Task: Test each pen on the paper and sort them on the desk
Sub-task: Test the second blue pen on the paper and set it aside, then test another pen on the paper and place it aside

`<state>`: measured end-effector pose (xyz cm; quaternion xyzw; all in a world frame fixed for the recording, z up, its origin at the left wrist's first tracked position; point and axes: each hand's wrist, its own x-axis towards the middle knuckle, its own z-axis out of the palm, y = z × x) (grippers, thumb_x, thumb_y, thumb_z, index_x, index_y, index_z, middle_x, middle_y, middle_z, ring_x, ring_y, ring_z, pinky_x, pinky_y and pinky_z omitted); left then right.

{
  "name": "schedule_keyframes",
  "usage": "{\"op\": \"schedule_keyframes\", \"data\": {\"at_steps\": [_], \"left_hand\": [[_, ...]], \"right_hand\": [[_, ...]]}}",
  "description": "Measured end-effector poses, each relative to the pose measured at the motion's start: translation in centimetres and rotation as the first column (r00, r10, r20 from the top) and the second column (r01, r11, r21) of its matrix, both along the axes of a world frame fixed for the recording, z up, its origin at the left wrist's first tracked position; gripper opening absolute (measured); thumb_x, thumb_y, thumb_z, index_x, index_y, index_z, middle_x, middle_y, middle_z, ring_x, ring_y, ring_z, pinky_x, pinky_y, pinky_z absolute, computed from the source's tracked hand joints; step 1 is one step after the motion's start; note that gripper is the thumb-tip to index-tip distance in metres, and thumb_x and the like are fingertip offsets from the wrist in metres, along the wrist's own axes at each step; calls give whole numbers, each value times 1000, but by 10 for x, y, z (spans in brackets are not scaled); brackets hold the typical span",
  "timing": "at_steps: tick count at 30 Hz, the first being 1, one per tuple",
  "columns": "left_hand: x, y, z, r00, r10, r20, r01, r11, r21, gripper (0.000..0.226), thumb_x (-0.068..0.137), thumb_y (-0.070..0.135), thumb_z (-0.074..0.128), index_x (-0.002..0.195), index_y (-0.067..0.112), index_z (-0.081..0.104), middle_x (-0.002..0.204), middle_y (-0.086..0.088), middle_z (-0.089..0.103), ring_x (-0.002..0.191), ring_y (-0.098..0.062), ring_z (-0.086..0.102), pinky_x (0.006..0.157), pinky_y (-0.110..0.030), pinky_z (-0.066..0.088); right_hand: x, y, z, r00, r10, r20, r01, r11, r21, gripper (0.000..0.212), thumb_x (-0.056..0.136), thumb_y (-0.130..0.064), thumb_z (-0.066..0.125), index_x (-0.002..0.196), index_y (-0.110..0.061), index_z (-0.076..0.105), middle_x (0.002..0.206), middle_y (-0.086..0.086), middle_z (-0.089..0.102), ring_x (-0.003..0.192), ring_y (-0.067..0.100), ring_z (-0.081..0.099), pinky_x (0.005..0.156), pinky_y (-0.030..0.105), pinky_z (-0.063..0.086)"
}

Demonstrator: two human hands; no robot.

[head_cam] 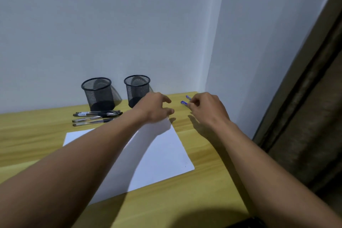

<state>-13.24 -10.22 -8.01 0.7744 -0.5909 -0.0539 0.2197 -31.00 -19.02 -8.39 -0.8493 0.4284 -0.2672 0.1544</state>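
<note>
**While both hands reach forward, blue pens lie at the far right corner**

While both bare forearms stretch across a yellow wood-grain surface, the hands meet near its far right corner. The left hand hovers above the far edge of a white sheet of paper, fingers loosely curled and spread, holding nothing. The right hand sits just to its right, fingertips pinched together at the near end of two blue pens. Only the pens' blue ends show past the fingers, so whether the hand actually grips one or only touches it cannot be told.

The paper lies flat in the middle of the surface, slightly turned, partly covered by the left forearm and its shadow.

To the left, beyond the paper, a small group of black pens with clear barrels lies side by side, roughly parallel, pointing left to right.

Behind them, against a pale wall, stand two black wire-mesh pen cups. The left cup stands just behind the black pens. The right cup stands near it, its lower right side hidden by the left hand. A brown curtain hangs at the right edge.
</note>
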Motion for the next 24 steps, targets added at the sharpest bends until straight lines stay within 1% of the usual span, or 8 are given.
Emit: {"op": "schedule_keyframes", "data": {"at_steps": [4,7,10,12,15,18,21,24], "left_hand": [[18,56,7,999,30,30,-28,998,-63,41,87,40,69,123,21,68,128,2,68,120,-17,61,100,-32,47],[38,98,7,992,111,55,-102,985,-141,33,88,33,68,118,19,71,119,3,72,112,-17,64,92,-27,48],[65,134,2,975,219,49,-207,962,-175,22,88,29,65,105,20,75,105,0,75,101,-22,68,84,-33,53],[85,152,-3,957,289,29,-279,942,-184,17,87,26,66,99,20,76,99,-2,76,98,-25,67,82,-35,53],[109,169,-11,933,359,17,-352,923,-153,20,87,21,66,104,19,77,103,-3,76,100,-24,67,80,-29,48],[128,173,-19,920,391,15,-385,913,-136,22,87,19,66,106,20,76,103,-3,75,100,-25,66,80,-32,50],[143,170,-23,914,404,32,-395,905,-156,22,86,19,66,106,20,76,104,-6,75,100,-27,66,82,-38,53],[151,163,-26,909,411,61,-397,903,-166,27,89,17,62,113,18,73,108,-8,74,103,-30,65,84,-41,54]], "right_hand": [[25,32,14,987,147,-66,-145,989,29,20,94,-27,62,105,-19,76,97,1,75,100,26,67,85,38,55],[52,58,16,968,235,-88,-232,972,48,23,93,-27,63,111,-19,76,103,3,76,106,26,66,88,37,53],[82,80,13,942,324,-88,-319,945,68,22,94,-25,63,110,-18,76,106,4,77,106,26,67,89,37,54],[103,92,8,920,380,-100,-374,925,70,21,93,-23,63,109,-17,76,107,4,78,106,25,68,89,37,54],[131,105,-3,891,435,-133,-429,900,69,21,93,-19,59,104,-16,76,104,6,78,101,27,70,85,37,56],[153,114,-8,895,419,-153,-423,906,9,20,90,-14,56,99,-15,74,101,7,76,98,32,68,81,42,57],[169,115,-9,909,388,-150,-400,914,-63,17,91,-14,57,97,-17,73,101,5,74,98,31,65,77,39,54],[183,113,-14,890,405,-211,-430,898,-89,13,92,-17,58,87,-17,70,91,5,71,94,32,65,68,36,49]]}}
